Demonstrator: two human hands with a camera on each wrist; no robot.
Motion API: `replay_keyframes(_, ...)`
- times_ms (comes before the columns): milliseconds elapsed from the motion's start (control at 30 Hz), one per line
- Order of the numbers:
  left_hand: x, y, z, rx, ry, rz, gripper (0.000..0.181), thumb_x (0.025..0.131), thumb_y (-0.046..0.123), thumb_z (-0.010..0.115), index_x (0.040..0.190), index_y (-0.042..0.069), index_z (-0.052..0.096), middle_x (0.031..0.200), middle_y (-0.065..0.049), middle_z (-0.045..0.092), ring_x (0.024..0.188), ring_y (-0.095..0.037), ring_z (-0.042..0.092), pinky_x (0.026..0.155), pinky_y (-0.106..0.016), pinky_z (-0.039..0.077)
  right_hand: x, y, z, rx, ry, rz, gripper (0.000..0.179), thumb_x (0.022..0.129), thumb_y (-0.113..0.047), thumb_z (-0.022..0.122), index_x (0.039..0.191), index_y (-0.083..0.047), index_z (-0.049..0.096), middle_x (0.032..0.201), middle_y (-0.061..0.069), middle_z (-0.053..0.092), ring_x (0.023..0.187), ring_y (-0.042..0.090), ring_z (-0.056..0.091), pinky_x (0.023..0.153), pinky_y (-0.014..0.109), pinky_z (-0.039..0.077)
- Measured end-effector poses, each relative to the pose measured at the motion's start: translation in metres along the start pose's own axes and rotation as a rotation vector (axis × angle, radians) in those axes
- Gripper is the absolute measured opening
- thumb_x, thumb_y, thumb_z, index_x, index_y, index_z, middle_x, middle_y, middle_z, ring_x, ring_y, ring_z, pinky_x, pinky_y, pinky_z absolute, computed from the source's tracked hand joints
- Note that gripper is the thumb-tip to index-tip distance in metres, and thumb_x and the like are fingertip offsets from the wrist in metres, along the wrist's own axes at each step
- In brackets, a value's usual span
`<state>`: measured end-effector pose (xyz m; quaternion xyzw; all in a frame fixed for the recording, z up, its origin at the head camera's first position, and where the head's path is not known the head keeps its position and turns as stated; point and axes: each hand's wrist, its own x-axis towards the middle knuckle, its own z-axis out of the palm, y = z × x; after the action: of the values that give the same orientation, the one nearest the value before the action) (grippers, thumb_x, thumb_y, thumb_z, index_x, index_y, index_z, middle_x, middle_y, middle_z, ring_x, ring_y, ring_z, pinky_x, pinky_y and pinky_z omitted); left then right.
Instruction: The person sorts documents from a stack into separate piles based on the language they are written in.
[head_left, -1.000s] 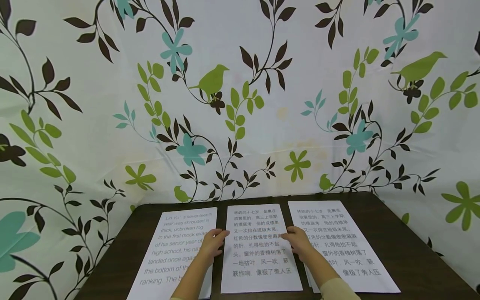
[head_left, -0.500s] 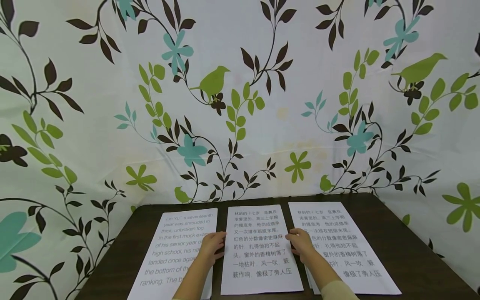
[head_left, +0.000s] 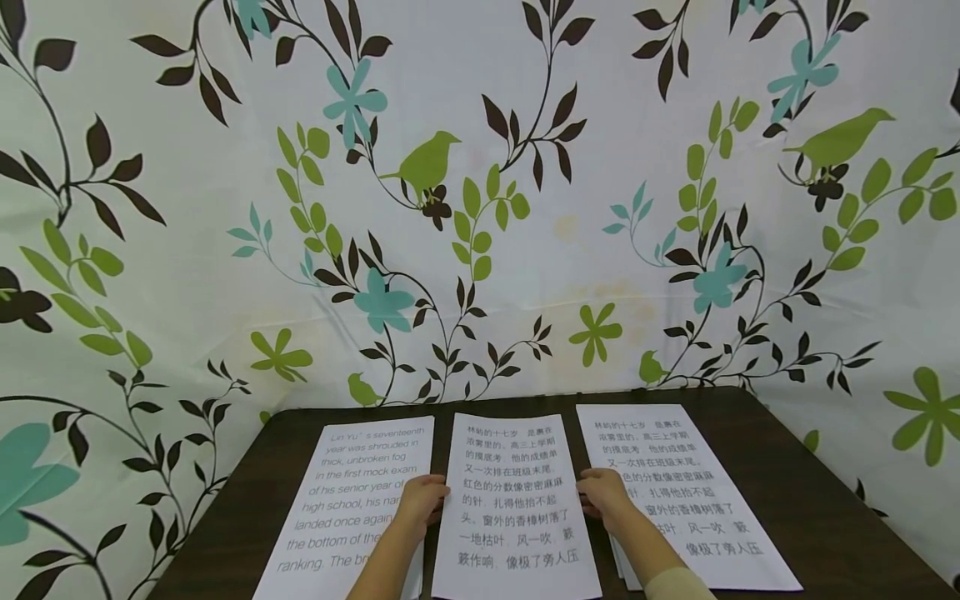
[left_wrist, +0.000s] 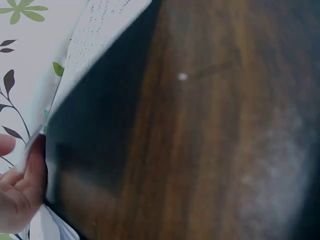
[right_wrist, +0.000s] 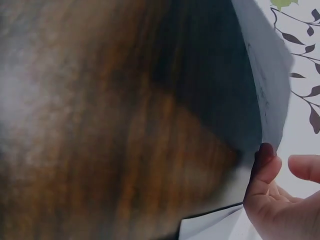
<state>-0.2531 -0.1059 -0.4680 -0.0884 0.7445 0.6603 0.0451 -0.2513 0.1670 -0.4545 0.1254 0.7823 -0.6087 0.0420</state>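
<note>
A white sheet of paper (head_left: 513,508) printed with Chinese text is held by its two long sides, raised off the dark table, its top edge slightly bowed. My left hand (head_left: 420,504) grips its left edge, and my right hand (head_left: 604,497) grips the right edge at about the same height. In the left wrist view the left hand (left_wrist: 22,192) has the paper's edge between thumb and fingers. The right wrist view shows the sheet (right_wrist: 274,85) rising from the fingertips of the right hand (right_wrist: 275,202), with a dark shadow on the wood beneath.
To the left lies a stack of sheets (head_left: 330,517) printed in English. Another stack (head_left: 712,521) with Chinese text lies to the right, partly under my right forearm. The dark wooden table (head_left: 225,517) ends at a leaf-and-bird patterned cloth (head_left: 495,350) behind.
The middle sheet has come up off the table and moved a little toward me, its top edge now curving. Both hands have drawn slightly nearer with it. The side stacks stay put.
</note>
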Motion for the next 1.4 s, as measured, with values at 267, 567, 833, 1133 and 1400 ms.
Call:
replay_keyframes(267, -0.002, -0.005, -0.001, 0.066, -0.023, 0.017, 0.041, 0.075, -0.003, 0.05, 0.113, -0.015, 0.043, 0.092, -0.016, 0.056, 0.077, -0.023, 0.056, 0.068, -0.037, 0.047, -0.004, 0.003, 0.002, -0.044, -0.024, -0.02, 0.033, 0.073, 0.003, 0.049, 0.102, 0.018, 0.048, 0.074, 0.012, 0.056, 0.061, 0.019, 0.053, 0.054, 0.028, 0.046)
replay_keyframes(567, -0.004, -0.01, 0.0, 0.133, -0.031, 0.067, 0.03, 0.073, -0.002, 0.051, 0.1, -0.015, 0.052, 0.08, -0.01, 0.058, 0.069, -0.019, 0.057, 0.061, -0.033, 0.048, -0.005, 0.007, 0.003, -0.093, -0.048, -0.053, 0.024, 0.072, 0.003, 0.05, 0.093, 0.014, 0.053, 0.07, 0.009, 0.054, 0.057, 0.017, 0.05, 0.051, 0.027, 0.044)
replay_keyframes(833, -0.005, -0.008, 0.003, 0.168, -0.016, 0.125, 0.025, 0.073, -0.003, 0.052, 0.095, -0.014, 0.055, 0.077, -0.01, 0.058, 0.065, -0.019, 0.056, 0.057, -0.034, 0.048, -0.006, 0.006, -0.001, -0.124, -0.04, -0.087, 0.019, 0.071, 0.001, 0.051, 0.086, 0.012, 0.055, 0.068, 0.008, 0.053, 0.058, 0.017, 0.05, 0.051, 0.028, 0.044)
replay_keyframes(1133, -0.004, -0.001, 0.012, 0.174, -0.017, 0.177, 0.024, 0.073, -0.003, 0.052, 0.094, -0.012, 0.057, 0.077, -0.01, 0.058, 0.063, -0.018, 0.055, 0.054, -0.032, 0.047, 0.0, -0.002, -0.014, -0.191, 0.012, -0.041, 0.016, 0.073, -0.001, 0.051, 0.085, 0.009, 0.056, 0.068, 0.009, 0.05, 0.057, 0.017, 0.048, 0.05, 0.025, 0.043)
replay_keyframes(1400, 0.0, 0.008, 0.027, 0.123, -0.029, 0.193, 0.023, 0.071, -0.004, 0.052, 0.091, -0.012, 0.058, 0.074, -0.01, 0.058, 0.056, -0.017, 0.054, 0.049, -0.03, 0.046, 0.004, -0.014, -0.031, -0.222, 0.03, -0.033, 0.021, 0.076, -0.003, 0.05, 0.092, 0.01, 0.054, 0.073, 0.011, 0.053, 0.056, 0.017, 0.047, 0.05, 0.025, 0.042)
